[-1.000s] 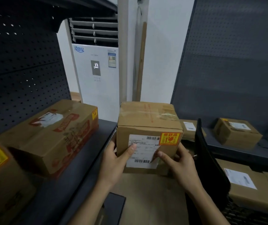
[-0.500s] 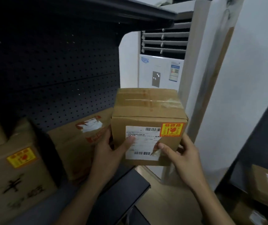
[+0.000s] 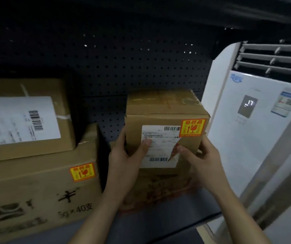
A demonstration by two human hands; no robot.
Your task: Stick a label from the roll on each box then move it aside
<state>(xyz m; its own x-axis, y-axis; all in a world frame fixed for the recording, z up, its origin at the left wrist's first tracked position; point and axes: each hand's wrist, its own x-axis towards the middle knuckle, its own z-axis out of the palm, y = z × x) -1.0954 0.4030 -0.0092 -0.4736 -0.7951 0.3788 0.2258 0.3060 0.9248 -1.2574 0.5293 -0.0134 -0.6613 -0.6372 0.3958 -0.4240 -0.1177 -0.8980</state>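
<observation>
Head view: the small cardboard box [image 3: 164, 110] sits squarely between both hands, left hand [image 3: 123, 161] gripping its left edge with the thumb laid across the white shipping label [image 3: 160, 150], right hand [image 3: 202, 161] gripping the right edge, thumb by the label's torn corner. An orange fragile sticker [image 3: 192, 127] sits top right on its front. It's over the red-printed carton [image 3: 158, 191] on the dark shelf [image 3: 158, 221]; touching or not, I can't tell.
</observation>
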